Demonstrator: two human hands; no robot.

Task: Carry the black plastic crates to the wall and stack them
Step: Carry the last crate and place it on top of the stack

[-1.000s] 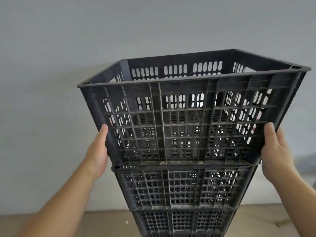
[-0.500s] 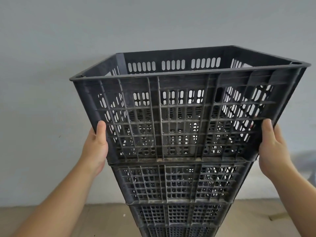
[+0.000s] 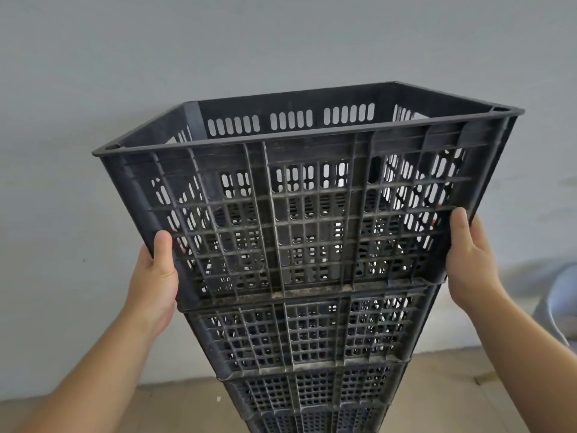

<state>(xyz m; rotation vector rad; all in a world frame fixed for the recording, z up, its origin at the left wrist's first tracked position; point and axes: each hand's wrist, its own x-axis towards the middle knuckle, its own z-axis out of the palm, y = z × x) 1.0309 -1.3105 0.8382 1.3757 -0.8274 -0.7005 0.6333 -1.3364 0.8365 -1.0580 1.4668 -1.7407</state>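
Observation:
A black plastic crate (image 3: 312, 214) with slotted walls sits on top of a stack of black crates (image 3: 306, 335) against the grey wall (image 3: 281, 42). Its bottom edge rests on the crate below. My left hand (image 3: 156, 282) grips its lower left corner, thumb on the front face. My right hand (image 3: 468, 264) holds the lower right corner the same way. The crate is empty inside. The stack's lower crates run out of the frame at the bottom.
The stack stands on a tan floor (image 3: 452, 389) close to the wall. A pale grey object (image 3: 559, 307) lies at the right edge by the wall. A scrap of tape or cardboard (image 3: 484, 377) lies on the floor at right.
The top crate has shifted slightly left and turned a little on the stack, with both hands staying on its lower corners. My view has tilted, showing more floor.

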